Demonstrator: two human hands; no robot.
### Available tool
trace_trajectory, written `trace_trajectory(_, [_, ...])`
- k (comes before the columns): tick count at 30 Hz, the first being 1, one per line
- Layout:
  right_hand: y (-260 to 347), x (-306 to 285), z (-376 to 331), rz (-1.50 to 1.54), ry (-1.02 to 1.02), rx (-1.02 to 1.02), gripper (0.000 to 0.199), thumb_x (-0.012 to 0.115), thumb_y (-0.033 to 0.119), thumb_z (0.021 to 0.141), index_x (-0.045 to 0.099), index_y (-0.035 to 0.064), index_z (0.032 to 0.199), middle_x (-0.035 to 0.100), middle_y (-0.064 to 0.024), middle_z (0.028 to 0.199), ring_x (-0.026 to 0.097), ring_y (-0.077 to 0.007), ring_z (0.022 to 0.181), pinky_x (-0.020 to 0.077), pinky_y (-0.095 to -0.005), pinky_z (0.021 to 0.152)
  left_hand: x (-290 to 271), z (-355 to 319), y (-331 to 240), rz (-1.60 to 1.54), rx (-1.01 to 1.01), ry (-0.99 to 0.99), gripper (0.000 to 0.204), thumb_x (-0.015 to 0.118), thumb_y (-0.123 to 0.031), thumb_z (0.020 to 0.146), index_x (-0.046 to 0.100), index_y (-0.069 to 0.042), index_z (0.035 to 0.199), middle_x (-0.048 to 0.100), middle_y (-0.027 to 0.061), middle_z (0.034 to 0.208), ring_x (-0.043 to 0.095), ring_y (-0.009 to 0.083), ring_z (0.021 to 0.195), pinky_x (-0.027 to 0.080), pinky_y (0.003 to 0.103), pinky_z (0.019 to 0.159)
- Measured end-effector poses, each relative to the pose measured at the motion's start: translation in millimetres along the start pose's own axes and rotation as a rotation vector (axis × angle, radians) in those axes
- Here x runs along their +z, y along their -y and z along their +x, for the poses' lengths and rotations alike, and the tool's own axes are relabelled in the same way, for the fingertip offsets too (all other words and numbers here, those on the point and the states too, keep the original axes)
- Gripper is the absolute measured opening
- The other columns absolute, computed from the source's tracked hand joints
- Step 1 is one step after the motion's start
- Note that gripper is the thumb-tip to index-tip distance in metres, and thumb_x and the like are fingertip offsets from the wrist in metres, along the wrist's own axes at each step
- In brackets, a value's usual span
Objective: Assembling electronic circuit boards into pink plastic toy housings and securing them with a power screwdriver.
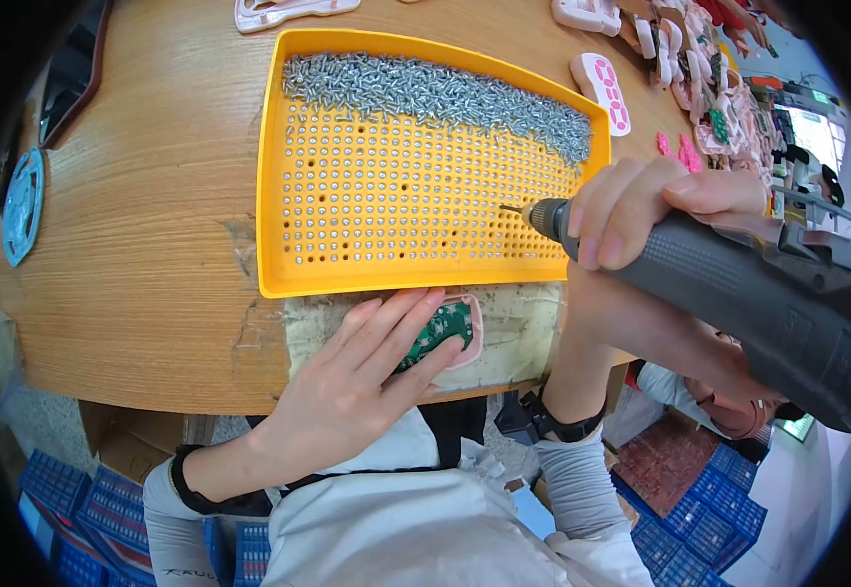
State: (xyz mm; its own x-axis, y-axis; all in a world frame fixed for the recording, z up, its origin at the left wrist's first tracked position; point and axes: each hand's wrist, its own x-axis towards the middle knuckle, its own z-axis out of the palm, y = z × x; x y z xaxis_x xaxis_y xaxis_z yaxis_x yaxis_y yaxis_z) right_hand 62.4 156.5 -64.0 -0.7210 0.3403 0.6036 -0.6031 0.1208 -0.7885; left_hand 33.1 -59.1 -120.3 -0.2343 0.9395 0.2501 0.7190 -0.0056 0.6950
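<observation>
My right hand [631, 210] is wrapped round a black electric screwdriver [739, 293]. Its thin bit points left, over the holes of a yellow screw tray [269, 186]; I cannot tell whether the tip touches a screw. Many of the holes hold upright screws, and loose silver screws [435, 93] are heaped along the tray's far side. Below the tray's near edge, my left hand [347, 377] grips a small pink plastic shell [477, 344] with a green circuit board [445, 328] in it. The fingers cover its left part. It rests on a worn pale mat [523, 342].
A pink and white plastic part [602, 93] lies right of the tray, with bright pink pieces [680, 152] beyond. More shells [675, 49] crowd the far right. A blue disc [22, 205] stands at the left edge. Blue crates [709, 509] are on the floor.
</observation>
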Motion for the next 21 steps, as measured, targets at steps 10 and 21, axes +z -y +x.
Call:
trace_trajectory(10, [61.0, -6.2, 4.0, 0.058, 0.214, 0.000, 0.061, 0.060, 0.055, 0.076, 0.052, 0.0019, 0.104, 0.055, -0.0013, 0.063, 0.053, -0.0104, 0.051, 0.0437, -0.0225, 0.050, -11.5, -4.0, 8.8, -0.271, -0.225, -0.128, 0.054, 0.078, -0.010, 0.064, 0.060, -0.004, 0.114, 0.058, 0.0108, 0.115, 0.053, 0.0308, 0.106, 0.045, 0.034, 0.086])
trace_trajectory(21, [47.1, 45.2, -24.5, 0.423, 0.476, 0.191, 0.008, 0.044, 0.009, 0.092, 0.040, 0.0015, 0.093, 0.062, -0.0221, 0.070, 0.062, -0.0282, 0.054, 0.0529, -0.0361, 0.047, -14.9, -5.6, 7.2, -0.220, -0.266, -0.152, 0.045, 0.075, -0.007, 0.065, 0.062, -0.004, 0.108, 0.054, 0.0072, 0.102, 0.049, 0.0251, 0.093, 0.045, 0.033, 0.076])
